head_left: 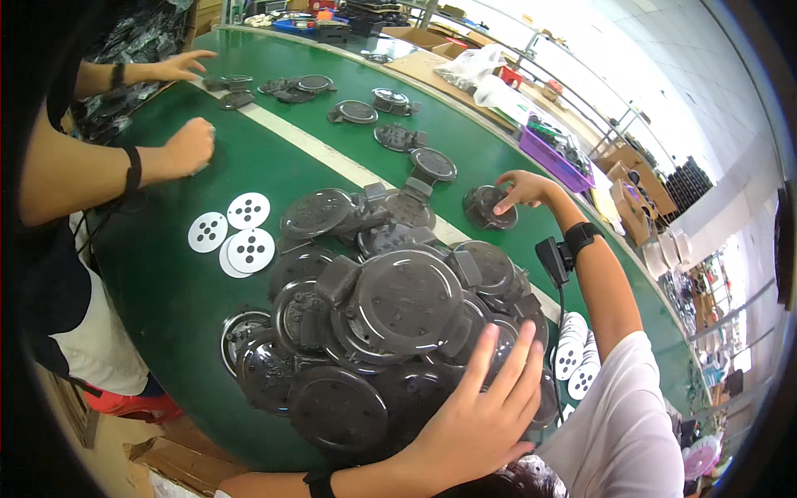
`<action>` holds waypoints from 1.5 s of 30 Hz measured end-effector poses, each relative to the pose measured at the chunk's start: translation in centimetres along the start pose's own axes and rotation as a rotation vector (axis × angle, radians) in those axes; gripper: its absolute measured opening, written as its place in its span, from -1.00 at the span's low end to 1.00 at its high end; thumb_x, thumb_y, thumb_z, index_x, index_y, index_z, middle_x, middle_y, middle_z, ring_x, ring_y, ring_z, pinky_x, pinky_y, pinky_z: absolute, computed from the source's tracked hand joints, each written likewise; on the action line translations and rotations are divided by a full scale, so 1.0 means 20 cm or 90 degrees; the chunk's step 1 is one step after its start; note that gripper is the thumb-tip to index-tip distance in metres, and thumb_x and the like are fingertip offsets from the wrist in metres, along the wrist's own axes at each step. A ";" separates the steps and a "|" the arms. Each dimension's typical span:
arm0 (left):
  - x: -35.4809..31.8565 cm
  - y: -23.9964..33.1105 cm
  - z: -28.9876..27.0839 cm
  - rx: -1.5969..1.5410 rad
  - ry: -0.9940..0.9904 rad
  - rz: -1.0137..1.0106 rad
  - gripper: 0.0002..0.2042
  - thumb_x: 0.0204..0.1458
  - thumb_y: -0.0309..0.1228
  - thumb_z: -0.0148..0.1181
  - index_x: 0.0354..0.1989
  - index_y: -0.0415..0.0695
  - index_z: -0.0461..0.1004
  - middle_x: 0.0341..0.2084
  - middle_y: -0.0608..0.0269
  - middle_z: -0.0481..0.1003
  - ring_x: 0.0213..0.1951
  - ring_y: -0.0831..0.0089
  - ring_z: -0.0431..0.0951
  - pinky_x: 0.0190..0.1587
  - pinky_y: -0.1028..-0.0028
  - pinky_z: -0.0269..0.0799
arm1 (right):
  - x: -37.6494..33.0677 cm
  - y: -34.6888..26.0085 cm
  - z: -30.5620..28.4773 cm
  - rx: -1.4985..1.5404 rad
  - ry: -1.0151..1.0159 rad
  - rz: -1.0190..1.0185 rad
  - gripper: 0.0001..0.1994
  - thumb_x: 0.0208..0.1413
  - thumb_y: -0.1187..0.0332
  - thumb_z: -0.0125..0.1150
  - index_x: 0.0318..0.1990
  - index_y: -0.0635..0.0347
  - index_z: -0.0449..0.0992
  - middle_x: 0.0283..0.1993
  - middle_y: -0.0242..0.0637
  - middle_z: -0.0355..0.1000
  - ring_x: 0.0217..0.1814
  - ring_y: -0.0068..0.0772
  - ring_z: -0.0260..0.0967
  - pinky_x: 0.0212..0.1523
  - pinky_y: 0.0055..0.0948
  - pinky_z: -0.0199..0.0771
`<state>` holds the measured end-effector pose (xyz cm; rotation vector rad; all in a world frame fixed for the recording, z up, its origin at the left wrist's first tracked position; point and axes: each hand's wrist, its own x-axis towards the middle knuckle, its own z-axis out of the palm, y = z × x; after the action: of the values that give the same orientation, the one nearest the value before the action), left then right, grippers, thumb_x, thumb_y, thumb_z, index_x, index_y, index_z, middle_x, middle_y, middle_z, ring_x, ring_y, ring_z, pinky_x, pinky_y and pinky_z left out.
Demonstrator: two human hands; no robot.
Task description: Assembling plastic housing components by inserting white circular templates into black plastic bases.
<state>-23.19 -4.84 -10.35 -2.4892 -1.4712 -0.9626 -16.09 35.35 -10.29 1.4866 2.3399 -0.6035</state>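
As hands [527, 189] reach over glossy discs [408, 300], holed white rounds [251, 248]

Beside the left hand [490, 411], I'm seeing piled dark discs [407, 300] gleaming like smooth, glossy plastic. The disc [481, 207] under the right hand [530, 191] is showing the same sheen. Just right of the left hand, white discs [574, 334] are looking matt, papery. Behind the right hand, a matt cloth sleeve [623, 415] is creasing softly.

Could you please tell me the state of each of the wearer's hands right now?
Left hand: open and spread at the pile of dark discs, holding nothing visible.
Right hand: touching a separate dark disc; whether it grips cannot be told.
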 end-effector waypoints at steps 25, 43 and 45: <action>0.03 0.06 0.03 -0.112 0.063 0.066 -0.56 -0.13 -0.08 0.15 -0.12 -0.08 0.43 0.05 0.02 0.29 0.05 0.11 0.29 0.05 0.13 0.24 | -1.03 -0.23 0.10 0.050 0.031 -0.318 -0.40 -0.26 0.09 0.40 -0.10 0.37 0.44 -0.36 -0.19 0.52 -0.28 -0.40 0.44 -0.18 -0.43 0.39; -0.02 0.04 0.14 -0.076 -0.076 0.056 -0.71 -0.11 -0.23 0.07 -0.35 -0.23 0.43 -0.12 -0.06 0.37 0.00 0.01 0.32 0.02 0.17 0.27 | 0.00 -0.10 0.06 0.181 0.037 -0.039 -0.42 -0.46 0.02 0.52 -0.41 0.36 0.48 -0.65 -0.36 0.29 -0.74 -0.48 0.14 -0.79 -0.43 0.02; -0.02 0.03 0.15 -0.084 -0.064 0.060 -0.73 -0.10 -0.25 0.05 -0.36 -0.23 0.43 -0.13 -0.06 0.38 -0.01 0.01 0.33 0.01 0.17 0.27 | -0.02 -0.07 0.05 0.239 0.031 -0.041 -0.56 -0.33 0.10 0.49 -0.50 0.26 0.42 -0.71 -0.51 0.08 -0.80 -0.65 -0.09 -0.81 -0.49 -0.21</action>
<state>-21.49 -4.25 -12.85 -2.7105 -1.3448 -0.9603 -17.12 34.00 -10.62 1.5942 2.4139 -1.0848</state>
